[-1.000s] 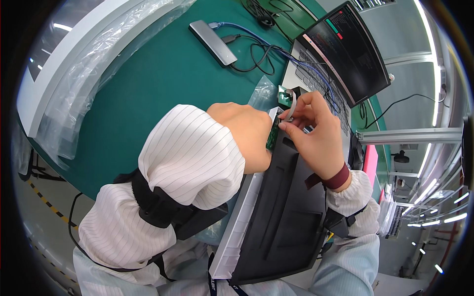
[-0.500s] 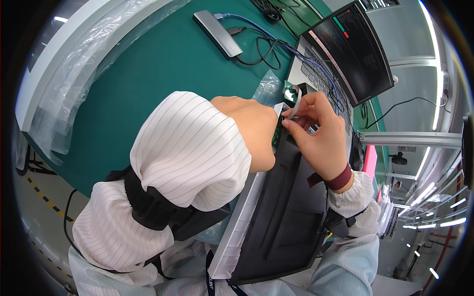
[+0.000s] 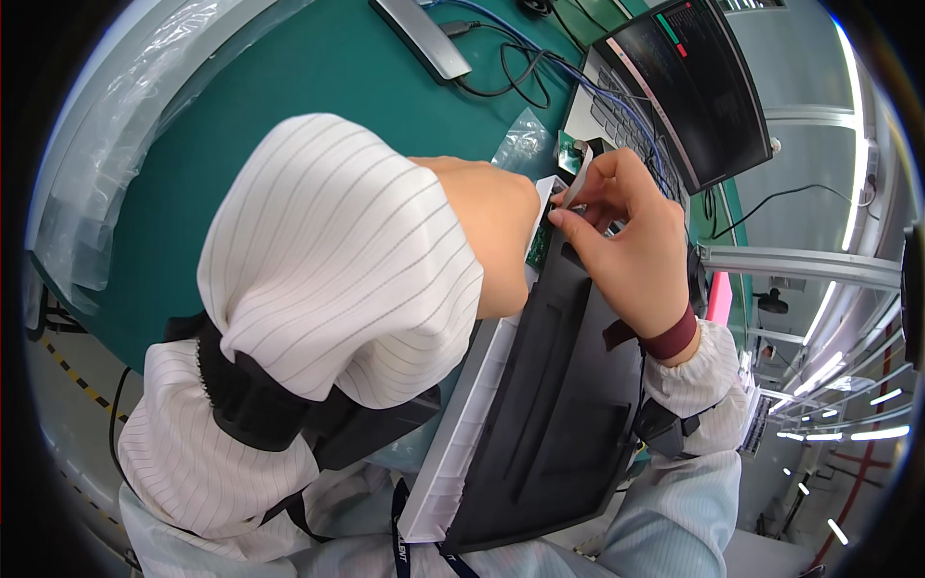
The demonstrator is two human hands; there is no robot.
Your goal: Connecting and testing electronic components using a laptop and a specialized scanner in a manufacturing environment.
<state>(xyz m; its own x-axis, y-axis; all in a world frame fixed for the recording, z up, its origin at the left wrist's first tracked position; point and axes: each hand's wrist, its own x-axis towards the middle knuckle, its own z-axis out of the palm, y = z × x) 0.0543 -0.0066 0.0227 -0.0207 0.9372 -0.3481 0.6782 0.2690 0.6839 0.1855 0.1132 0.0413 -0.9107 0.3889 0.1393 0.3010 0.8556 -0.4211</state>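
Closest to me are the person's white striped sleeves, the left one crossed by a black strap, the right one ending near a dark red wristband. Between the forearms lies a long black cover, slanting away from the person's body, with a white plastic strip running along its left side. At its far end both hands meet. The left hand is bent over the strip's upper part, back of the hand showing; its fingers are hidden, so I can't tell whether it grips anything. Just beside it a small green circuit board peeks out, between that hand and the cover. The right hand has thumb and forefinger pinched together on the lower end of a pale flat cable, right above that board. The cable bows upward to a second green board, a little farther off. Beside this one, to the left, a clear plastic bag lies on the green counter. Beyond the right hand sits a laptop, its screen dark with coloured marks, a blue cord trailing across its keys. Farther left rests a slim grey box.
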